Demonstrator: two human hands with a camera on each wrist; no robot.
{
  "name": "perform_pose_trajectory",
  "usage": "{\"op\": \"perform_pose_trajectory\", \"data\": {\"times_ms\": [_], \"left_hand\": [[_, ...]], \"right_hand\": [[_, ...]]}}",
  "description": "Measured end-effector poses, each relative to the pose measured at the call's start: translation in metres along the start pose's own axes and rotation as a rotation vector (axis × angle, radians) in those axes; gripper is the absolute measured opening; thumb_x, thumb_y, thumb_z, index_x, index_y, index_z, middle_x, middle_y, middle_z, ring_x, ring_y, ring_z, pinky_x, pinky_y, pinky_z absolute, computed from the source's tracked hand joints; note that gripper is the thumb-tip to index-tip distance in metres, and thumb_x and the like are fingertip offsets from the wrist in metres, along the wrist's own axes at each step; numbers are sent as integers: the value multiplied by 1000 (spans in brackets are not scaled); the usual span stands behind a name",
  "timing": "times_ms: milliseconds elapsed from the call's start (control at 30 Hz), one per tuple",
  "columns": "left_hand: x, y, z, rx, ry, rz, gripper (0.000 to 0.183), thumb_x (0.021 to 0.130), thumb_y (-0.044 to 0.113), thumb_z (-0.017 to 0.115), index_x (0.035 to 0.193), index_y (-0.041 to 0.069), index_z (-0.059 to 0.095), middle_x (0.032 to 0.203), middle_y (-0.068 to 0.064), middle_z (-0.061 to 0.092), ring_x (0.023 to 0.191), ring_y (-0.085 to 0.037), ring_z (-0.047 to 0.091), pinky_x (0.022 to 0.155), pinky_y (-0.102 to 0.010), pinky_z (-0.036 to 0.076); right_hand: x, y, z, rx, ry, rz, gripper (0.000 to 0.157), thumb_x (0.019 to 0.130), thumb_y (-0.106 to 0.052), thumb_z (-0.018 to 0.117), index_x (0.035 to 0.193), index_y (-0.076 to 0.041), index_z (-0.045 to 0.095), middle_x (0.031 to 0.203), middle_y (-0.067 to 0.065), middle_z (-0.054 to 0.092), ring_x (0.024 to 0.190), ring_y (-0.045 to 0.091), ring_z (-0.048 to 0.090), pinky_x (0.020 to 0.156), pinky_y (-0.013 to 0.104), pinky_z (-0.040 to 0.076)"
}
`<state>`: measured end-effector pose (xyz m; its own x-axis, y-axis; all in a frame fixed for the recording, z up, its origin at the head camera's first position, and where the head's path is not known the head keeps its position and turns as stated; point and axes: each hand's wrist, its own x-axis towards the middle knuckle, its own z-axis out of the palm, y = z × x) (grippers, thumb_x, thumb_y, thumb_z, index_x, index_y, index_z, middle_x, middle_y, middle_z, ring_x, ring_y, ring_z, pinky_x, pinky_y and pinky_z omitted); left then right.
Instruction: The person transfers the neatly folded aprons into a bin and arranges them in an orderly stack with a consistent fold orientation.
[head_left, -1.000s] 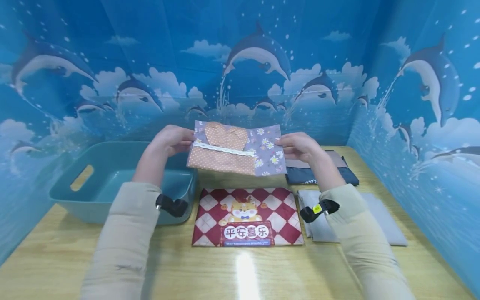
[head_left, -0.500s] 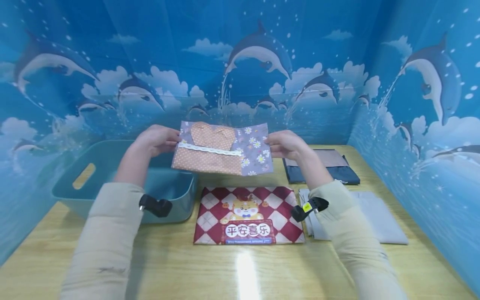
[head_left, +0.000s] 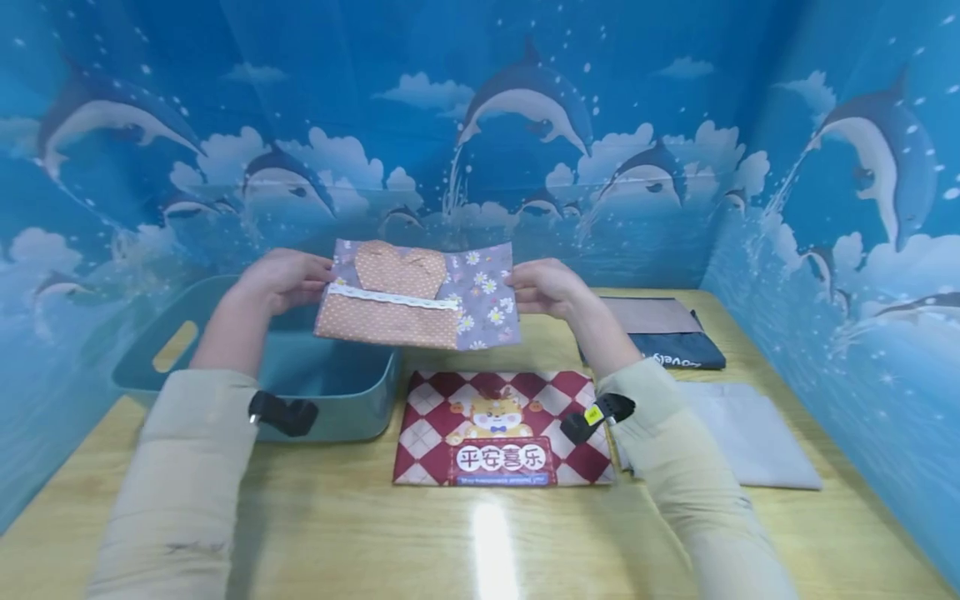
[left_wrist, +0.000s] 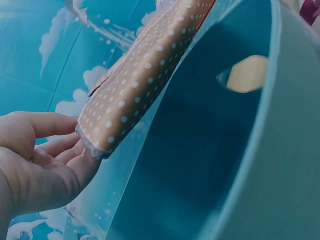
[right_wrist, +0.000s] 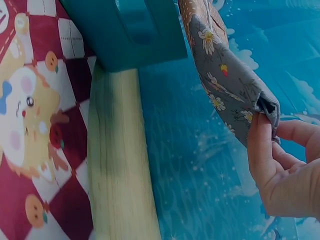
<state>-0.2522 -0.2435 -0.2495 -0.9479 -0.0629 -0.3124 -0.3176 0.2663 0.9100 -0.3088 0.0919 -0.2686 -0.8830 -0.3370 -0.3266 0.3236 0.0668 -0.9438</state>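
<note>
Blue dolphin-printed sheeting (head_left: 360,100) is covering the far wall and both sides around me, and a pale wooden counter (head_left: 360,525) is stretching out below. I am holding a folded floral cloth (head_left: 483,308) up in the air above the far half of the counter, its left part showing in front of the teal basin (head_left: 360,412). Its mauve, daisy-patterned fabric is carrying a tan dotted heart, a white lace strip and a tan dotted panel on the left. My left hand (head_left: 288,279) is pinching the left edge, thumb on one side and fingers on the other. My right hand (head_left: 551,287) is pinching the right edge, where the fabric layers are parting slightly.

Beneath it, nearer to me, a red-and-white checked cloth (head_left: 495,417) with a cartoon animal is lying flat, just right of the basin. Farther right, a dark blue folded cloth (head_left: 678,346) is lying at the far side, and a light grey cloth (head_left: 750,442) is lying nearer, partly hidden by my right sleeve (head_left: 667,450).
</note>
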Motion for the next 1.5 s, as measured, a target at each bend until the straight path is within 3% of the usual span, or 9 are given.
{"op": "perform_pose_trajectory", "data": {"times_ms": [233, 500, 767, 1000, 1500], "left_hand": [[-2, -5, -16, 56, 15, 0, 56, 96, 12, 48, 145, -1, 24, 143, -21, 31, 121, -29, 42, 99, -41, 40], [-5, -12, -33, 65, 22, -11, 58, 96, 15, 49, 145, -1, 21, 143, -20, 30, 116, -25, 44, 100, -41, 39], [-9, -19, -47, 73, 47, -1, 61, 95, 18, 51, 145, -1, 22, 139, -16, 33, 107, -20, 47, 97, -38, 43], [-9, -24, -59, 93, 98, 1, 61, 96, 19, 49, 146, 1, 20, 145, -19, 27, 113, -22, 42, 98, -38, 42], [-18, -37, -86, 152, 124, -20, 62, 97, 21, 46, 147, 1, 14, 149, -21, 19, 98, -9, 46, 89, -28, 46]], "right_hand": [[4, -1, 18, 25, 3, -10, 59, 88, 2, 55, 142, 1, 30, 140, 16, 40, 123, 33, 44, 96, 38, 43], [10, 0, 40, 66, 8, -28, 42, 88, 2, 55, 130, 4, 47, 123, 19, 54, 108, 30, 57, 87, 35, 50], [13, 1, 57, 83, 16, -22, 42, 88, 2, 55, 129, 3, 48, 121, 19, 54, 108, 30, 57, 88, 35, 49], [16, 1, 73, 115, 22, -17, 37, 88, 2, 56, 125, 4, 52, 99, 13, 59, 87, 24, 62, 85, 33, 51], [21, 5, 107, 115, 8, -3, 29, 87, 3, 58, 116, 6, 59, 92, 14, 63, 78, 22, 64, 73, 31, 55]]}}
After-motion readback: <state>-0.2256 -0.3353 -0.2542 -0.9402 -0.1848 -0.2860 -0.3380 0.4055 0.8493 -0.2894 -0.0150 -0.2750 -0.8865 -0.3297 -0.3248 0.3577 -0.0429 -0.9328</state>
